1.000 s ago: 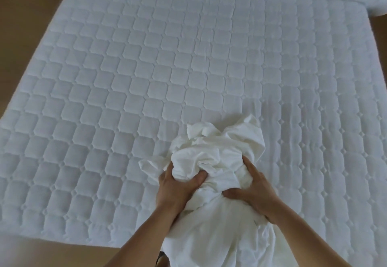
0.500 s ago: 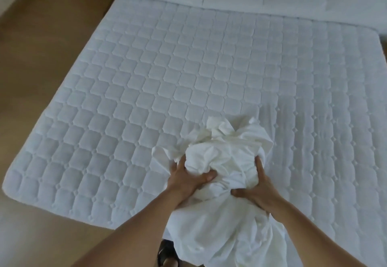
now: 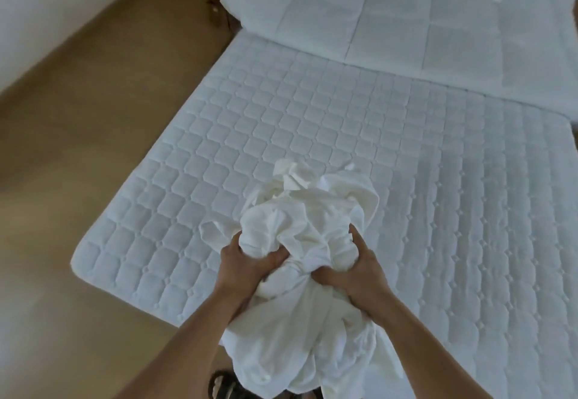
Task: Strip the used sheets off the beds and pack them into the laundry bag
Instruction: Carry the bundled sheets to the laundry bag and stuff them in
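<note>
A crumpled white sheet [image 3: 309, 217] is bunched into a bundle over the near edge of the bare quilted mattress [image 3: 281, 123]. My left hand [image 3: 247, 264] grips the bundle on its left side, thumb pressed into the folds. My right hand [image 3: 356, 270] grips it on the right. The lower part of the sheet hangs down between my forearms, past the mattress edge. No laundry bag is in view.
A folded white duvet [image 3: 391, 23] lies across the far end of the bed. Tan floor [image 3: 78, 148] runs along the bed's left side up to a white wall [image 3: 47, 7]. A sandalled foot [image 3: 223, 384] shows below the hanging sheet.
The view has pulled back and swung left, so more floor, the wall and the duvet show. Both hands keep the same grip on the bundle, which sits nearer the bed's edge.
</note>
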Motion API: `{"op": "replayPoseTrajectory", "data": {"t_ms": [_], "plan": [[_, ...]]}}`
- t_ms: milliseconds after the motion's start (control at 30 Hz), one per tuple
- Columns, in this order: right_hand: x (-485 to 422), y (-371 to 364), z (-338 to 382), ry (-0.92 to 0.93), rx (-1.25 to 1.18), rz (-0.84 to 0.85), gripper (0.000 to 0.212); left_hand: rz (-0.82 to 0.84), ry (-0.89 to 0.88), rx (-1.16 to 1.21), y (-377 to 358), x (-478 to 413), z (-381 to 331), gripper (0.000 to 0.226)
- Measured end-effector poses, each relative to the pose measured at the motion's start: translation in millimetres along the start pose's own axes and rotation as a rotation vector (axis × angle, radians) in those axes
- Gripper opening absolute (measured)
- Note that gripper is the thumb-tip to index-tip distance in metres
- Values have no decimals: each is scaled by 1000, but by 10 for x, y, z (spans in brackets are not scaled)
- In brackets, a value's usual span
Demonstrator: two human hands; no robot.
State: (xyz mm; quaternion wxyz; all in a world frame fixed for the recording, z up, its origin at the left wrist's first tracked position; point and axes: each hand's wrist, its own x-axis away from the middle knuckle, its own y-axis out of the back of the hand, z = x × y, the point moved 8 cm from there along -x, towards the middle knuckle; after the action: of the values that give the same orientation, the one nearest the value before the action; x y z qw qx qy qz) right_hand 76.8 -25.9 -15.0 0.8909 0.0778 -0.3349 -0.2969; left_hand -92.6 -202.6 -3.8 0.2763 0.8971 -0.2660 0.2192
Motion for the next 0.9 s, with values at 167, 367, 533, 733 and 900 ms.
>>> {"op": "replayPoseTrajectory", "data": {"t_ms": [167,367,533,733,900], "plan": [[242,-654,1588,223,99,84,123,-173,-102,199,1534,320,-458,92],[818,-1927,3113,449,155,263,118,-455,-145,319,3418,847,-432,90],[1391,-3033,4017,639,204,427,118,-690,-167,446,4656,1436,-118,89],[1901,-4196,4714,769,189,662,104,-909,-165,567,5740,1917,253,88],[2001,-5114,5209,771,207,784,119,-1035,-160,585,6605,1953,444,90]]}}
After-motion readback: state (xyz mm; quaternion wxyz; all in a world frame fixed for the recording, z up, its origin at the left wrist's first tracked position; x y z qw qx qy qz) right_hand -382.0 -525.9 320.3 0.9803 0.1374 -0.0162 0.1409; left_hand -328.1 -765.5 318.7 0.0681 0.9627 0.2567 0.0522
